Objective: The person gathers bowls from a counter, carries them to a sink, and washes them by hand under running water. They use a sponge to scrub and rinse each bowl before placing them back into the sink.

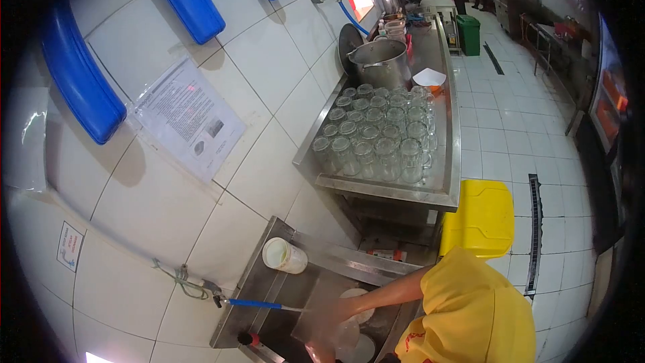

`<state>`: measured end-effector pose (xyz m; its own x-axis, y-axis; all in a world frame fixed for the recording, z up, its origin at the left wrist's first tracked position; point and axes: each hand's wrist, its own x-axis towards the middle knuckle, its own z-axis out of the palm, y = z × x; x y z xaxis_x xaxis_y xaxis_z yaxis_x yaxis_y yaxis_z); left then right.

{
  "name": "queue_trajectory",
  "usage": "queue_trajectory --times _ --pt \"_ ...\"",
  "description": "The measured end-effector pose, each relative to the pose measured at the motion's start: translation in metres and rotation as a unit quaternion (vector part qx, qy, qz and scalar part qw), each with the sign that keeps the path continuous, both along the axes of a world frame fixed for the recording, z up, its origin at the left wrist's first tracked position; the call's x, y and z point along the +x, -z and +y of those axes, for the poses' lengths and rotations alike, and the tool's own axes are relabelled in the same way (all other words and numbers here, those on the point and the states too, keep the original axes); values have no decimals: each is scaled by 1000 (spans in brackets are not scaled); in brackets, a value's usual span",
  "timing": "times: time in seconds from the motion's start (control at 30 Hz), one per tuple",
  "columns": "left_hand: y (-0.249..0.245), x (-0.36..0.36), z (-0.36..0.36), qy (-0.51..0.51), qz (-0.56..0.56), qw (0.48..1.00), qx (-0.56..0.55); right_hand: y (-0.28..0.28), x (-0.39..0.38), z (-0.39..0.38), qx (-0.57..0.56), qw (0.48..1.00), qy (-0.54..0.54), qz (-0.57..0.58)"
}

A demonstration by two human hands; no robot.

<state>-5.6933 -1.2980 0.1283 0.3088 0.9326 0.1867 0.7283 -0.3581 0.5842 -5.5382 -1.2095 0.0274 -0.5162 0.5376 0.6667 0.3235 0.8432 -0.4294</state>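
Glass piece (347, 331), clear and blurred, sat low in the sink (269, 282) at the frame's bottom, touching or just under the right hand (339, 310). R arm came out of a yellow sleeve (463, 309) and reached down into the basin. Hand was smeared by motion, so I couldn't tell its grip, wide or closed. Left hand (316, 353) showed only as a sliver at the bottom edge, grip not readable either. Two pale round dishes (354, 294) lay in the basin near the hands. White cup (283, 255) lay tipped on the sink rim, w/ a blue-handled hose (252, 304) beside it. Beyond, a steel counter (447, 188) carried rows of glass mugs (379, 131) and a big pot (381, 62). Yellow bin (480, 218) stood on the floor next to it.
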Motion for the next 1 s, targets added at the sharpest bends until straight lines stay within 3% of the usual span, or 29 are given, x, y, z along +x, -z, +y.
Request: queue_trajectory --times 0.03,0.07,0.13,0.17,0.2,0.23,0.27,0.3,0.33,0.4,0.43,0.47,0.5,0.53,0.6,0.63,0.67,0.7,0.73,0.77,0.8,0.83,0.87,0.9,0.93,1.0 --pt "-17 15 -5 45 -92 993 52 1 -1 5 -1 1000 1 0" --pt "-12 13 -4 46 -93 993 51 3 0 11 -33 999 30 -27" --pt "-1 7 -3 -124 -3 992 23 10 -2 9 -66 995 55 -55" --pt "4 8 -1 -126 -4 992 23 15 -4 1 -172 973 151 -16" --pt "4 15 2 -192 -99 974 66 21 -5 -7 -273 930 245 22" --pt "6 21 4 -255 -191 942 108 43 -24 -19 -272 930 245 21" --pt "12 24 4 -256 -191 941 107 76 -55 -37 -415 861 217 200" --pt "21 27 5 -284 -215 927 116 94 -70 -47 -533 742 176 367" --pt "31 27 7 -312 -239 911 125 88 -67 -54 -534 742 177 366" --pt "55 13 7 -304 -232 913 140 78 -61 -70 -661 699 146 231" --pt "60 4 6 -259 -233 926 144 103 -55 -62 -663 698 146 230" --pt "69 -10 5 -215 -233 937 149 159 -52 -41 -498 828 183 179" --pt "98 -31 13 -168 -271 934 164 191 -52 -32 -310 920 210 120" --pt "83 -32 7 -172 -268 934 161 151 -32 -32 -279 938 172 116" --pt "37 -20 -9 -174 -27 984 -32 38 14 -37 -219 965 90 110" --pt "47 -25 -9 -68 -41 996 33 3 21 -32 -221 965 90 110" --pt "50 -24 -10 -66 -42 996 32 -28 23 -23 -179 980 42 -83" --pt "52 -21 -11 -64 1 998 -2 -43 22 -15 -129 954 -8 -272" --pt "39 -10 -13 -62 44 996 -35 -42 16 -9 -129 954 -6 -271" --pt "28 11 -13 32 -200 976 81 -40 9 -3 -83 966 -5 -246" --pt "28 11 -15 34 -199 976 82 -39 7 1 -38 975 -4 -219" --pt "28 10 -17 -68 -72 992 74 -36 9 3 -37 975 -5 -218" --pt "28 8 -19 -170 57 982 62 -32 13 2 -92 990 10 -104" --pt "28 7 -18 -174 57 981 62 -28 18 1 -145 989 24 11" --pt "29 10 -13 -224 -21 974 41 -8 11 -4 -143 990 21 9" --pt "31 12 -6 -281 -151 947 38 48 -19 -15 -148 970 190 20"
